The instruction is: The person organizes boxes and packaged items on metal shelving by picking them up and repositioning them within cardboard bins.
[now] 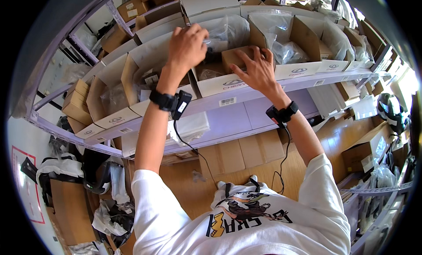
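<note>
Before me, white open-front cardboard bins stand in a row on a purple metal shelf. My left hand [188,45] is raised over the left side of the middle bin [214,85], its fingers curled; whether they pinch anything is hidden. Clear plastic bags [230,29] lie just beyond it in that bin. My right hand [257,68] rests with spread fingers on a small brown cardboard box [230,58] at the bin's right side. A bin to the left [150,78] holds bagged parts with white labels. Each wrist wears a black strap with a small cabled device.
The shelf's front beam [263,93] runs below the bins. Flat cardboard boxes [242,152] lie under the lower shelf. Bagged parts and cardboard [71,209] stand at the lower left; an open carton [359,152] and another rack are at the right.
</note>
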Action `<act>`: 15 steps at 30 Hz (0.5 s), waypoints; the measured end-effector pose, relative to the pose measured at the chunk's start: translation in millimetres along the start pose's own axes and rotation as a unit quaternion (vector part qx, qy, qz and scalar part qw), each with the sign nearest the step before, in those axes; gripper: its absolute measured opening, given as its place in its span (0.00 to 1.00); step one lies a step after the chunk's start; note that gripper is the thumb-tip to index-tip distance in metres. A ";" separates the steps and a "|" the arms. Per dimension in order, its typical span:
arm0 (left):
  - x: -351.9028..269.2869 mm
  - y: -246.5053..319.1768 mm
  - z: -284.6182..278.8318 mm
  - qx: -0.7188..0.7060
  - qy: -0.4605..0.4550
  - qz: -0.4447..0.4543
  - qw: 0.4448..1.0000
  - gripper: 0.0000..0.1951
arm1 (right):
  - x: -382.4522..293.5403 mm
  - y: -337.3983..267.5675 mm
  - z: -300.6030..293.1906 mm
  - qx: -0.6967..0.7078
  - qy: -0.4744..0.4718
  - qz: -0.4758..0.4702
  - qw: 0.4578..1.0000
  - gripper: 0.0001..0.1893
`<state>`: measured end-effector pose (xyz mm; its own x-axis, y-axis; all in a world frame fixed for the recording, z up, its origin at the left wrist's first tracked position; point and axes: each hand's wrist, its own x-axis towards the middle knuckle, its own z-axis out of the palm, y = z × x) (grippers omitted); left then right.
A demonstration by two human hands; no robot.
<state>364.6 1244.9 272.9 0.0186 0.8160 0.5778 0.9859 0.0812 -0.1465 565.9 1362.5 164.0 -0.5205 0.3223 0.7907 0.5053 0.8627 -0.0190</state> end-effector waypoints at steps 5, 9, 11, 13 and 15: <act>-15.5 10.8 19.3 -0.103 -0.267 -0.036 0.957 0.12 | 9.1 -15.3 -4.0 -0.024 -0.054 0.033 0.998 0.36; -24.2 19.9 37.4 -0.005 -0.218 0.009 0.976 0.13 | 17.6 -19.5 0.1 -0.034 -0.109 0.077 0.991 0.40; -9.2 31.8 21.5 -0.014 -0.323 -0.030 0.946 0.14 | 18.9 -19.0 -7.7 -0.030 -0.141 0.102 0.984 0.42; -10.6 27.8 24.4 -0.011 -0.319 -0.024 0.947 0.12 | 23.0 -25.4 -15.9 -0.007 -0.155 0.114 0.981 0.41; -13.0 24.8 28.7 -0.004 -0.306 -0.016 0.952 0.11 | 21.5 -29.3 -18.1 -0.021 -0.137 0.101 0.985 0.40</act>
<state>384.0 1252.7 238.7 -0.1097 0.9939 0.0060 0.9857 0.1095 -0.1280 552.3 1337.1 192.6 -0.5699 0.5844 0.5777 0.6429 0.7550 -0.1295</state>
